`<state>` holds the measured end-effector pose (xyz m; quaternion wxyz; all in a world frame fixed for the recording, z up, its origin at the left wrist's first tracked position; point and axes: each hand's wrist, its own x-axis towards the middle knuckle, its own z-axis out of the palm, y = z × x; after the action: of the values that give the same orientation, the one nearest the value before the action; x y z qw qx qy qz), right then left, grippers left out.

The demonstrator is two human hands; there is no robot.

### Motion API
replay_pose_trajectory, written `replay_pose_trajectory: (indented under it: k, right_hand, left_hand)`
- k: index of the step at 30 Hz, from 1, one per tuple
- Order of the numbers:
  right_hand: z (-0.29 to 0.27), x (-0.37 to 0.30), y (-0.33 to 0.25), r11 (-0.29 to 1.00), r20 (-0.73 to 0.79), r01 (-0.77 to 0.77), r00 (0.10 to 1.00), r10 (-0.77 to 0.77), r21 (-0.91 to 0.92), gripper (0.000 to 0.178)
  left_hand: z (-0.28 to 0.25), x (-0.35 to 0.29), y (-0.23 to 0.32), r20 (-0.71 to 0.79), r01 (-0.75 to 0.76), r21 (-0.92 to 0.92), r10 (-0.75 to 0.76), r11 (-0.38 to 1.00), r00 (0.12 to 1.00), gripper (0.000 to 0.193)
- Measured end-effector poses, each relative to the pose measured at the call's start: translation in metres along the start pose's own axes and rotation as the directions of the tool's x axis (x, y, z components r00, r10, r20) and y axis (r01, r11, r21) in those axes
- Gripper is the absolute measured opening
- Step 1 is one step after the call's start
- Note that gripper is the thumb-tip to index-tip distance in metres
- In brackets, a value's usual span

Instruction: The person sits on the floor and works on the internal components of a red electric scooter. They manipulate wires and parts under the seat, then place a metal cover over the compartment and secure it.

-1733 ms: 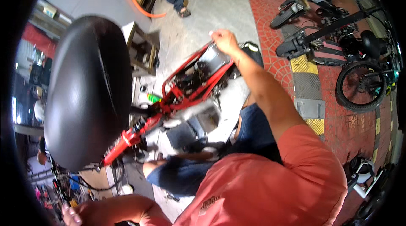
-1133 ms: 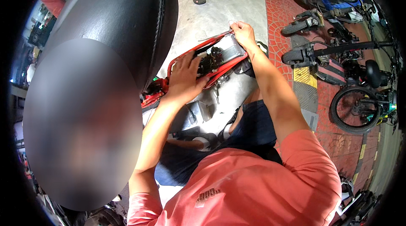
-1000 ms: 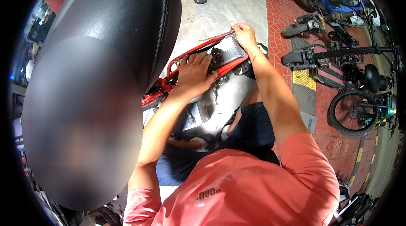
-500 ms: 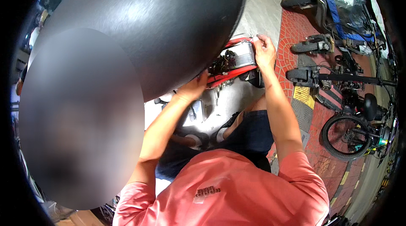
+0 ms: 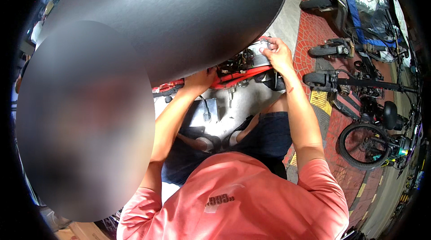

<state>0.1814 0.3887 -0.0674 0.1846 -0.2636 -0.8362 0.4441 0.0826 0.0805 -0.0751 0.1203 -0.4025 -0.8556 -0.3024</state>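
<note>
Head: left hand [image 5: 199,82] at red frame [image 5: 242,77], right hand [image 5: 281,56] curled by silver box [image 5: 260,60]
Grips: cannot tell
Frame: best steadied

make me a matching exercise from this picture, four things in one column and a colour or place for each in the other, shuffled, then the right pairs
Things:
1. frame
2. metal box
3. plug
4. large padded shape

Descriptions:
a. silver, at the frame's right end
b. smooth and black, filling much of the top
c. red, with dark wiring inside
d. dark, at the end of a cord

Pairs: 1-c, 2-a, 3-d, 4-b
</note>
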Motion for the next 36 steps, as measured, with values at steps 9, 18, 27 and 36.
replay_pose_trajectory:
  k: [9, 18, 27, 36]
  right_hand:
    - [-0.005, 0.025, 0.017, 0.875, 0.117, -0.097, 0.992, 0.047, 0.475, 0.048]
    - [0.007, 0.034, 0.021, 0.923, 0.105, -0.081, 0.993, 0.044, 0.377, 0.051]
    - [0.013, 0.019, -0.017, 0.984, 0.044, 0.005, 0.999, -0.013, 0.179, 0.048]
    - [0.021, 0.002, -0.047, 0.971, -0.026, -0.049, 0.999, 0.044, -0.233, 0.040]
  left_hand:
    - [-0.006, 0.008, -0.003, 0.221, -0.037, 0.039, 0.028, 0.999, 0.975, 0.050]
    - [-0.004, -0.030, 0.022, 0.140, -0.041, -0.076, 0.051, 0.996, 0.989, 0.044]
    - [-0.018, 0.004, 0.033, 0.093, 0.106, -0.190, -0.090, 0.976, 0.992, 0.028]
    - [-0.011, 0.043, 0.034, 0.047, -0.038, -0.054, 0.041, 0.998, 0.998, 0.035]
